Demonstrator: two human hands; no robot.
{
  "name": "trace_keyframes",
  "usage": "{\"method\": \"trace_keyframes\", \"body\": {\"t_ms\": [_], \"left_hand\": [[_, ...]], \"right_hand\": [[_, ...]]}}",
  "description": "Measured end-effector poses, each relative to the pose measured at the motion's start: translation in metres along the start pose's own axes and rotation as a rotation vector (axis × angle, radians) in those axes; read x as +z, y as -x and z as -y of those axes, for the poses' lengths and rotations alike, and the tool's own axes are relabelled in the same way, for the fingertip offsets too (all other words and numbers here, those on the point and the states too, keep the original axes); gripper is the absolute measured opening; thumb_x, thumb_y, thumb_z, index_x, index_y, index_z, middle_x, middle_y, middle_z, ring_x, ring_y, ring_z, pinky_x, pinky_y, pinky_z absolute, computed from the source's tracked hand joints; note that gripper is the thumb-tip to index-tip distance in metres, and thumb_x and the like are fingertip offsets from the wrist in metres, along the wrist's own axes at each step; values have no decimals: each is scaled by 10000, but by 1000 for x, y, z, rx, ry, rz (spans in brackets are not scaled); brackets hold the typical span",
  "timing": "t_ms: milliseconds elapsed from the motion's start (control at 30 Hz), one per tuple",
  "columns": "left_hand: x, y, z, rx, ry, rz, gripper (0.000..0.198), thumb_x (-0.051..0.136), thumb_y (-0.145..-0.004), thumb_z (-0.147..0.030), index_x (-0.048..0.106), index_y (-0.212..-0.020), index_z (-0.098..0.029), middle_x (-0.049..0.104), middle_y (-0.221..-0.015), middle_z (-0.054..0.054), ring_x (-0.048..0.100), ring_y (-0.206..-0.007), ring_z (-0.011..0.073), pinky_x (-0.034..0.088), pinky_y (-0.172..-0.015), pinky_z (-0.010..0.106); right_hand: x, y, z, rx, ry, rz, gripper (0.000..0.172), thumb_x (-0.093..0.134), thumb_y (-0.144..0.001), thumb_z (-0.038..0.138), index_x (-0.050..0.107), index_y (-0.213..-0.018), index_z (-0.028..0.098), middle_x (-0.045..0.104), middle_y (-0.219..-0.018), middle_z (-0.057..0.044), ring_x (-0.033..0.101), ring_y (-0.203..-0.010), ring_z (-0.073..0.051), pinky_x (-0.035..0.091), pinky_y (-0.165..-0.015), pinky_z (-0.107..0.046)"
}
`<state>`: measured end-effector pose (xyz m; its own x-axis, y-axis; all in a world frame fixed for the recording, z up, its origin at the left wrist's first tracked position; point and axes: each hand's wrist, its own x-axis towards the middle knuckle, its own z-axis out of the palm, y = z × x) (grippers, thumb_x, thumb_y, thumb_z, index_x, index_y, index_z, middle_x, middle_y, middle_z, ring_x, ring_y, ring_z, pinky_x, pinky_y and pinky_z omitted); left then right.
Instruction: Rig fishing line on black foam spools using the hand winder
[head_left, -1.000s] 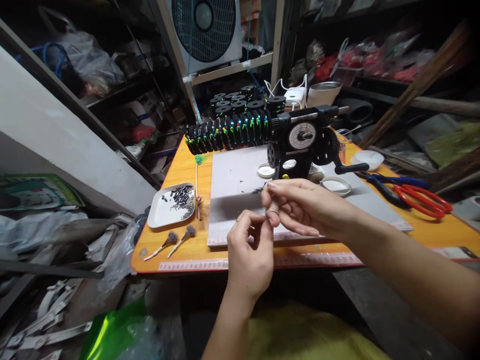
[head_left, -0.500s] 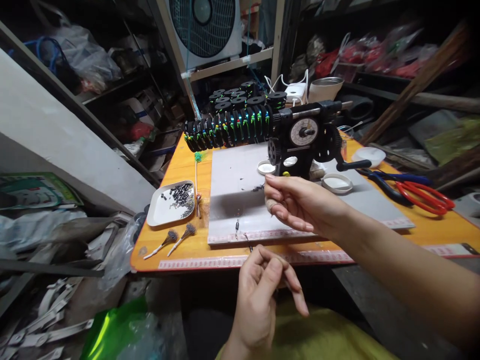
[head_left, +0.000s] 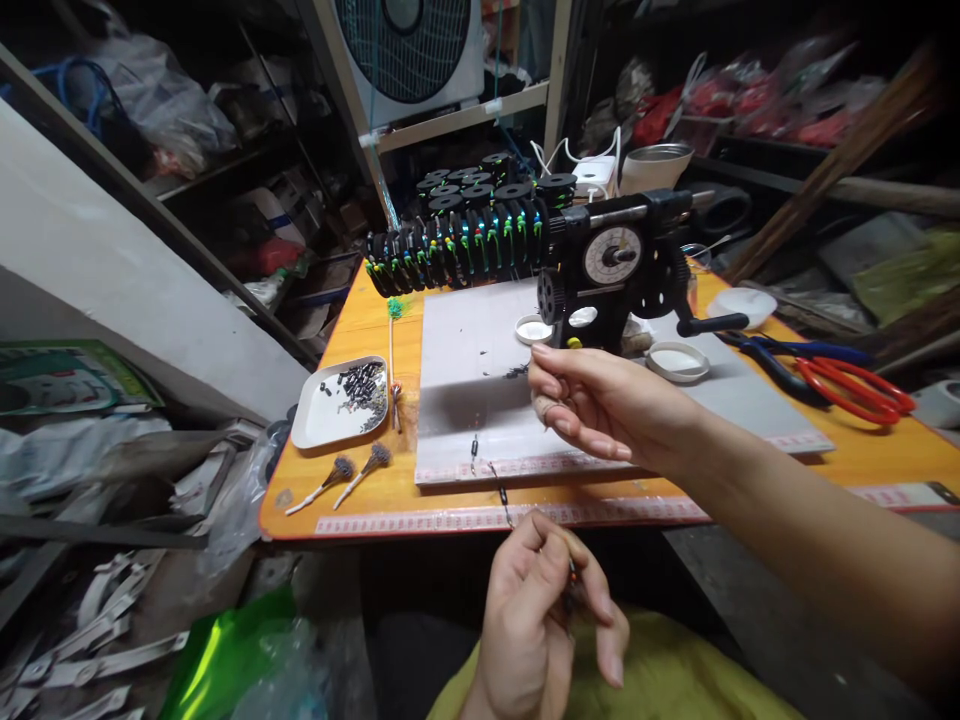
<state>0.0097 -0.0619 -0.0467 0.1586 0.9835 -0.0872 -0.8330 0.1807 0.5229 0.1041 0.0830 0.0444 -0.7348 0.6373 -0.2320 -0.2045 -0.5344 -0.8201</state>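
My left hand (head_left: pixel 529 600) is low in front of the table's front edge, thumb and index finger pinched together. A small dark piece with an orange spot (head_left: pixel 572 574) shows between its fingers; the fingers hide the rest. Just above the fingertips, a small black barrel-shaped piece with wire ends (head_left: pixel 503 495) lies at the table edge. A similar black piece (head_left: pixel 474 449) lies on the grey board (head_left: pixel 457 350). My right hand (head_left: pixel 581 400) is raised over the board, its thumb and index finger closed in a pinch. Whatever it grips is too small to see.
Behind the board stands a black hand-cranked winder (head_left: pixel 615 270) carrying a row of black spools (head_left: pixel 457 245). A white tray (head_left: pixel 304 425) of small black parts sits left. Red-handled scissors (head_left: pixel 855 390) and blue-handled pliers (head_left: pixel 814 349) lie right. A fan (head_left: pixel 405 50) stands behind.
My left hand has moved down and slightly right, away from the black barrel-shaped piece at the table edge, which now shows fully. My right hand has stayed nearly still.
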Motion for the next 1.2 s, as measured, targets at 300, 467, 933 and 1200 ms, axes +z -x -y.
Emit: {"method": "trace_keyframes", "body": {"t_ms": [300, 467, 933, 1200], "left_hand": [[-7, -1, 0, -4, -38, -41, 206, 471, -957, -303, 596, -915, -145, 668, -611, 26, 538, -314, 82, 367, -335, 139], [-13, 5, -3, 128, -336, -204, 346, 474, -961, -350, 536, -1266, -199, 743, -887, 89, 625, -412, 112, 465, -429, 202], [-17, 33, -17, 559, -1079, -643, 420, 584, -901, -244, 523, -1299, -365, 633, -1301, 58, 474, -370, 30, 439, -439, 222], [26, -26, -51, 701, -1354, -159, 389, 453, -959, -184, 479, -1343, -236, 526, -1336, 114, 499, -1180, 247, 412, -976, 386]], "right_hand": [[-9, 4, 0, -139, 311, 6, 306, 501, -941, 410, 610, -1019, 134, 590, -534, 21, 433, -291, -54, 286, -266, -139], [-16, 7, 10, -579, 856, -380, 316, 491, -959, 388, 581, -1184, 186, 606, -601, 24, 483, -384, -69, 377, -377, -189], [-8, -16, 28, -547, 1033, -310, 288, 514, -930, 354, 576, -717, 170, 586, -546, 4, 436, -352, -59, 314, -365, -196], [5, 18, 33, -309, 458, -26, 286, 540, -916, 380, 587, -751, 152, 604, -527, -2, 346, -280, -17, 193, -281, -140]]}}
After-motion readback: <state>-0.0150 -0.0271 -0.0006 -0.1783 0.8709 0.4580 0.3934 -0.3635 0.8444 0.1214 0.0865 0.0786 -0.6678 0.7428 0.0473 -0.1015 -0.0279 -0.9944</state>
